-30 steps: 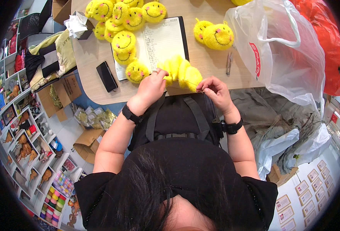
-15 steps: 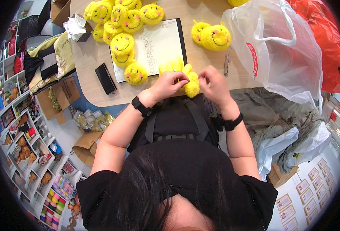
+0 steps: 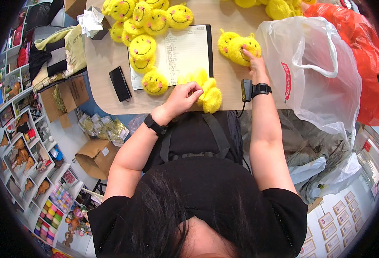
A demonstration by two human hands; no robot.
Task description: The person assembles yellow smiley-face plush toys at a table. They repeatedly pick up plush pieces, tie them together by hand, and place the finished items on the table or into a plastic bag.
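Note:
At the table's near edge, my left hand (image 3: 183, 98) is closed, its thumb and fingers pinched at the side of a fuzzy yellow plush piece (image 3: 212, 99). More yellow fuzz shows behind these fingers, partly hidden. My right hand (image 3: 257, 66) reaches forward to a yellow smiley plush (image 3: 240, 52) with pink cheeks. Its thumb lies over the plush's right side while the other fingers wrap the edge. A second smiley plush (image 3: 226, 43) is tucked partly beneath that one. Both wrists wear black bands; a small dark box sits beside the right one.
An open notebook (image 3: 189, 47) lies mid-table, with several smiley plushes (image 3: 155, 21) along its left side and top. A phone (image 3: 120, 84) rests to the left. At the right stand a translucent plastic bag (image 3: 314, 81) and a red bag (image 3: 357, 51). More yellow plushes (image 3: 279, 8) lie far right.
My right hand has left the near plush piece and moved forward and right onto the smiley plush. My left hand has stayed at the near piece. The view has shifted slightly.

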